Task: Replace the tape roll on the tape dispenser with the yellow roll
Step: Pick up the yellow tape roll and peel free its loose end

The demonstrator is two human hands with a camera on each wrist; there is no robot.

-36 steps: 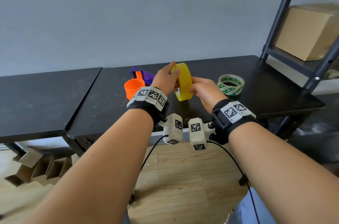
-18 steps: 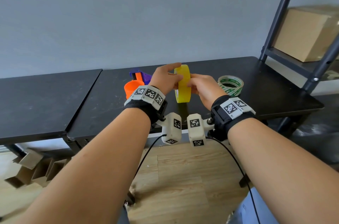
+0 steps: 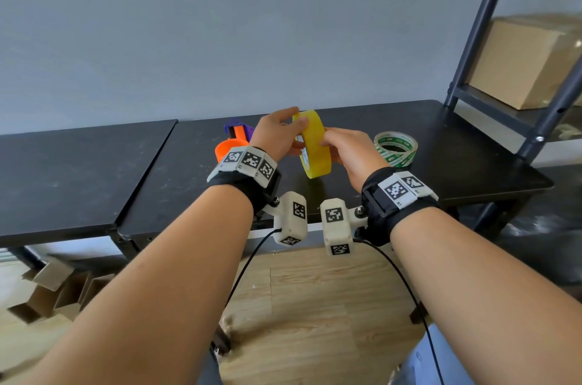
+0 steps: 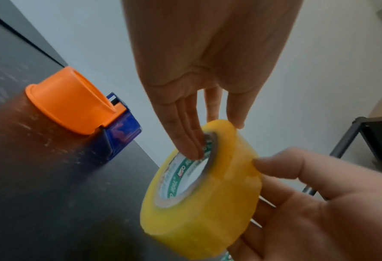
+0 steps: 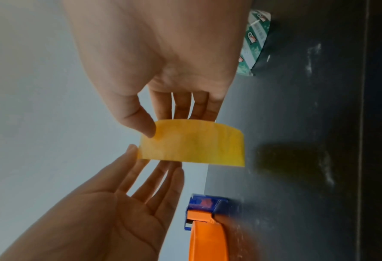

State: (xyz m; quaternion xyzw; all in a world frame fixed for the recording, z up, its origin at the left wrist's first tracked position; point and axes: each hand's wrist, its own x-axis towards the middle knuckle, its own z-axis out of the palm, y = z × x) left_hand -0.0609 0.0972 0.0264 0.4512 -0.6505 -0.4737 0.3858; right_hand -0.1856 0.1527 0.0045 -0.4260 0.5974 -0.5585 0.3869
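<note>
Hands are holding the yellow roll (image 3: 313, 145) on edge above the table (image 3: 456, 151), left hand (image 3: 277, 135) and right hand (image 3: 346, 148) both pinching its rim, so turning it should expose the tape end before seating it on the dispenser (image 3: 234, 140) at left.

I hold the yellow roll (image 3: 313, 145) on edge above the worktop (image 3: 189, 183); the orange-and-blue tape dispenser (image 3: 234, 140) lies bare behind.

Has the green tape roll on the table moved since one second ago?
No. The green tape roll lies flat in the same spot on the black table, right of the hands.
</note>
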